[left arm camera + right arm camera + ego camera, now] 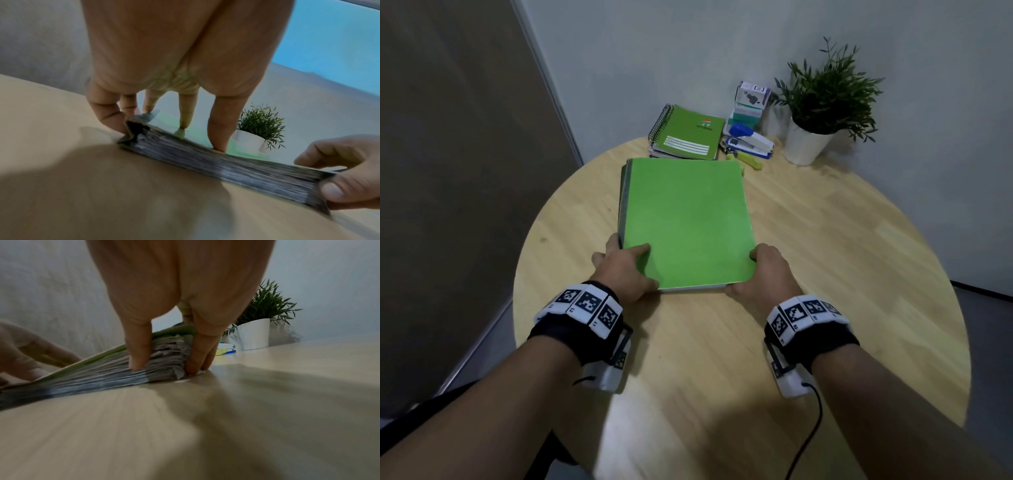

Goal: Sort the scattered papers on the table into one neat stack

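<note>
A thick stack of papers (685,222) with a bright green sheet on top lies on the round wooden table (842,274). My left hand (631,255) grips its near left corner, thumb on the green top and fingers round the left side. My right hand (751,265) pinches the near right corner. In the left wrist view the stack's grey layered edge (216,164) runs from my left hand (174,128) to my right hand (339,181), whose thumb presses the near edge. In the right wrist view my right hand (166,363) clamps the stack's ragged corner (102,374), which is tilted up a little off the table.
A green spiral notebook (688,135) lies on other pads behind the stack. To its right are a blue and white stapler (751,138), small boxes (750,102), a yellow-green tool (751,161) and a potted plant (822,113). Walls close off the back.
</note>
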`<action>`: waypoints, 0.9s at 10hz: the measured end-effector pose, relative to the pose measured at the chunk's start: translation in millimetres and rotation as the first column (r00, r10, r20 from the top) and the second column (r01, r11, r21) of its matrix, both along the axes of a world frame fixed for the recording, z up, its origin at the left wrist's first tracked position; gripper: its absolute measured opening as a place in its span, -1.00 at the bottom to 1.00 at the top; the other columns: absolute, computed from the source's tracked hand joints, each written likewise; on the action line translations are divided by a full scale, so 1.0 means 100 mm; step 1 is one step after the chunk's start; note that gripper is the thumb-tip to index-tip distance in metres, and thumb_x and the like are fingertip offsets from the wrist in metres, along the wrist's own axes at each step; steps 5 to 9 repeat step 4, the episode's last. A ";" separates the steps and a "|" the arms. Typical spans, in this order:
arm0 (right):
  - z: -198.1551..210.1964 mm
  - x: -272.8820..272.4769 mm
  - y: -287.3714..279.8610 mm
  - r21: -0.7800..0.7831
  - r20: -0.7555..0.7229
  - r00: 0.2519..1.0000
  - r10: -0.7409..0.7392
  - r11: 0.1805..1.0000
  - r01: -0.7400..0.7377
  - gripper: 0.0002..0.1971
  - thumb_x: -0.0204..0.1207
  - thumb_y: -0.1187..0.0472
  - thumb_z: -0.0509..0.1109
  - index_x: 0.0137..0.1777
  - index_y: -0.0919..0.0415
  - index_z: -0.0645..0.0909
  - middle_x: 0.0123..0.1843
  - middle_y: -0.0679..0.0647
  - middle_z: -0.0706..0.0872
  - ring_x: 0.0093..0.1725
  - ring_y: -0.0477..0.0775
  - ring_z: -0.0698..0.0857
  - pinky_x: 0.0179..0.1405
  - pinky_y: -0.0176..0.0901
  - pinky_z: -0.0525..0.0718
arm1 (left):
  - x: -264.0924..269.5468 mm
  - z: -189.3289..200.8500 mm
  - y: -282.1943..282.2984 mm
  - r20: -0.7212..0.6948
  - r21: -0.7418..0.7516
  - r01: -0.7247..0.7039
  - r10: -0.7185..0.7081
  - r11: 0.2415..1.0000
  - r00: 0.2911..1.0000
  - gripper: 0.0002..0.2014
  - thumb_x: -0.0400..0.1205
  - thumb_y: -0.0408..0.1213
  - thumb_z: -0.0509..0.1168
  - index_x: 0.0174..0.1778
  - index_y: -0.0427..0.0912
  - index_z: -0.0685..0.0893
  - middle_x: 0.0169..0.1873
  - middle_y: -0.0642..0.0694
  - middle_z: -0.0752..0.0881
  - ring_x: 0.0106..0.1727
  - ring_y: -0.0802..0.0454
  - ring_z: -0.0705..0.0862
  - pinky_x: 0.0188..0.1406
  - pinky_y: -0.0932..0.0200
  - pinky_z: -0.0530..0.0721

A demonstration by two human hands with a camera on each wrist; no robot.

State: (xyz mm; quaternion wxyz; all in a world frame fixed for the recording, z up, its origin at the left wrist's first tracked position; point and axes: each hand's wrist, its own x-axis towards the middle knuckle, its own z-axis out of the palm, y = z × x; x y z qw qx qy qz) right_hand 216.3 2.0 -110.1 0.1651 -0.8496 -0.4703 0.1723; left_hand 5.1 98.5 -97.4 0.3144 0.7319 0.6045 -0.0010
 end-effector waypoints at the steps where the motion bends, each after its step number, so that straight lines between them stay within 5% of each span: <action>1: -0.03 0.00 0.06 -0.059 0.030 1.000 0.007 0.998 -0.006 -0.33 0.26 0.07 0.66 0.30 0.22 0.43 0.22 0.08 0.50 0.10 0.07 0.57 0.00 -0.02 0.65 | 0.04 0.02 0.00 -0.007 -0.020 0.018 -0.018 1.000 1.000 -0.19 0.49 -0.04 0.53 0.64 0.12 0.32 0.66 -0.13 0.03 0.59 -0.30 0.13 0.52 -0.27 0.32; 3: 0.00 -0.01 0.09 -0.156 0.091 0.995 0.032 0.988 -0.018 -0.33 0.30 0.13 0.63 0.33 0.23 0.37 0.24 0.18 0.55 0.22 0.23 0.56 0.03 0.03 0.63 | 0.11 0.09 -0.05 -0.015 -0.014 -0.006 0.006 1.000 1.000 -0.16 0.46 -0.04 0.55 0.64 0.10 0.32 0.66 -0.16 0.03 0.58 -0.31 0.17 0.51 -0.20 0.35; 9: 0.09 0.02 0.02 -0.178 0.057 0.997 0.042 0.984 -0.031 -0.25 0.31 0.09 0.63 0.42 0.19 0.32 0.29 0.17 0.50 0.27 0.22 0.55 0.06 0.03 0.62 | 0.09 0.13 -0.08 0.020 -0.009 -0.034 0.035 0.999 0.999 -0.15 0.47 -0.03 0.54 0.66 0.14 0.27 0.70 -0.17 -0.09 0.63 -0.34 0.10 0.55 -0.24 0.28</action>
